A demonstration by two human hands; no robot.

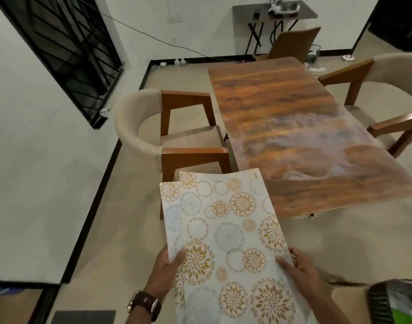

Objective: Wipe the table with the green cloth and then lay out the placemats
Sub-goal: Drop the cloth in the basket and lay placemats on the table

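Gripping the placemats [226,235] at their near end, the left hand [164,268] pinches the left edge with its thumb on top, and the right hand [298,265] pinches the right edge likewise. A watch [144,305] sits on the left wrist. At least two overlapping mats show, patterned with orange and grey floral circles, held in the air short of the table [293,127], their far corner overlapping its near left corner in view. The wooden top bears pale streaks. Armchairs stand at the left [167,129] and right [387,99] sides.
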